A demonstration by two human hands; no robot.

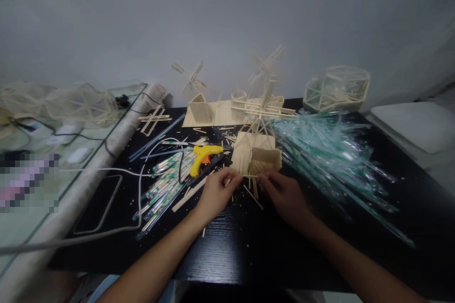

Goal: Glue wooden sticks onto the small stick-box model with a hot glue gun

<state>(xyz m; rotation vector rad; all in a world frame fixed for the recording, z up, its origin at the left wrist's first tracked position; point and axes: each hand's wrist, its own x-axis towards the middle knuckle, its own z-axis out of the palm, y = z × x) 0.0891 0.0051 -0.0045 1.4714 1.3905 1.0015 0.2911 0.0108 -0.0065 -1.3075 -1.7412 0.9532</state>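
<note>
At the front of the black table, my left hand (218,191) pinches one end of a short thin wooden stick (250,176). The other end is between the closed fingertips of my right hand (282,194). Just behind the stick is an open-topped box of wooden sticks (266,158), and loose sticks (241,158) lie to its left. A windmill model with crossed stick blades (261,112) rises behind that box. Left of it, near my left hand, rests a yellow glue gun (204,157) with an orange trigger. Whether the stick touches the box I cannot tell.
Bundles of sticks in plastic wrappers (167,189) lie on the left, crossed by a white cable (140,199). A heap of clear and green wrappers (330,151) spreads at right. More windmill models (201,110) stand at the back, beside a wooden frame model (337,89).
</note>
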